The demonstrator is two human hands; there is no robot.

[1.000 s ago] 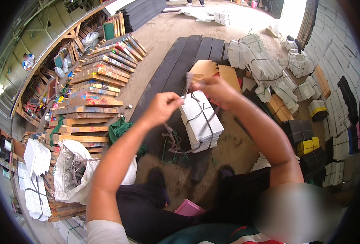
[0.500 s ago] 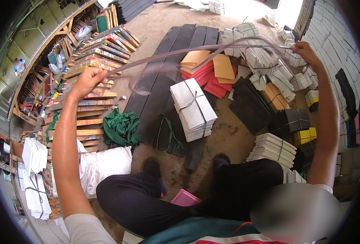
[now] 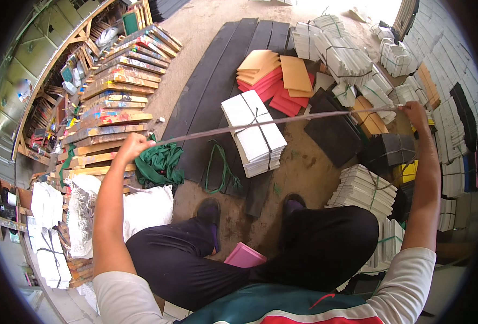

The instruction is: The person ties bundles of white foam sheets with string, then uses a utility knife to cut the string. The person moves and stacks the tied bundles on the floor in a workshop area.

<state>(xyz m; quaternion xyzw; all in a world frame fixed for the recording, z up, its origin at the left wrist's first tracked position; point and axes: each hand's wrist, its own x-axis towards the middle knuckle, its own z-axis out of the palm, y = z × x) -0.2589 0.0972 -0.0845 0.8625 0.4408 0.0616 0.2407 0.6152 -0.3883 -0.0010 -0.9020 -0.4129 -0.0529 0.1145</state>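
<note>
A long greyish strip of cloth or band is stretched taut across the view between my hands. My left hand is closed on one end, above the green cloth heap. At the right, my right hand grips the other end, level with the stacks there. Behind the strip a block of white sheets, bound crosswise with dark cord, lies on long black sheets. A loop of green cord rests left of the block.
Orange sheets and red sheets lie past the white block. Tied white bundles and black sheets crowd the right. Paint-stained wooden frames, a green cloth and a white sack line the left. Pink sheets lie between my legs.
Both hands have come down, and the left has shifted slightly right. The strip, loose and arched before with a blurred hanging part, is now pulled into a straight line.
</note>
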